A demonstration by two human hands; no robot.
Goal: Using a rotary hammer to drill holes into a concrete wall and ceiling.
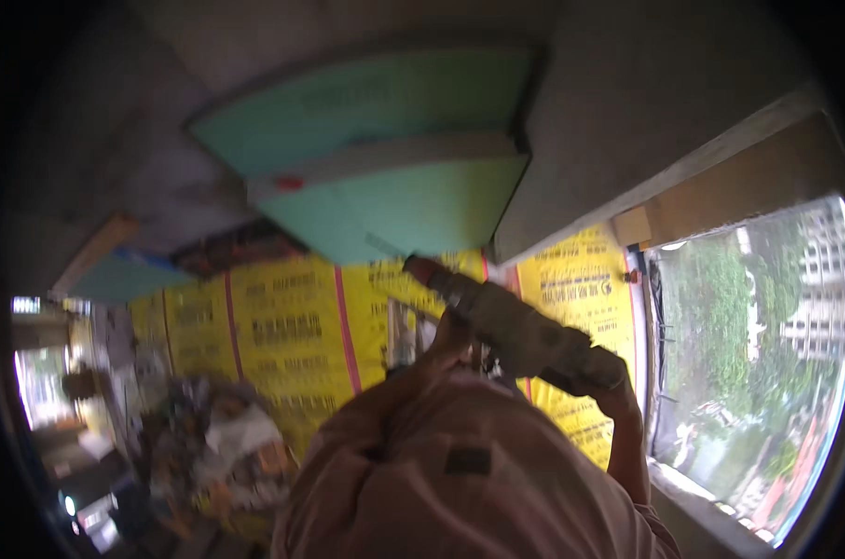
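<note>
A dusty hammer drill [525,326] slants across the middle in front of my chest. From its dark, reddish-tipped chuck [420,268] a thin bit [383,246] points up and left, toward a light green board [413,205]. My left hand [452,337] is closed under the front of the drill, its fingers partly hidden and dark. My right hand [616,391] wraps round the rear end. Whether the bit touches the board, I cannot tell.
Another green panel [422,93] lies beyond a grey strip overhead. Yellow printed sheeting [282,326] with red stripes covers the wall. A heap of rubble and bags [222,447] sits at lower left. On the right, a large window opening [748,354] shows trees and buildings.
</note>
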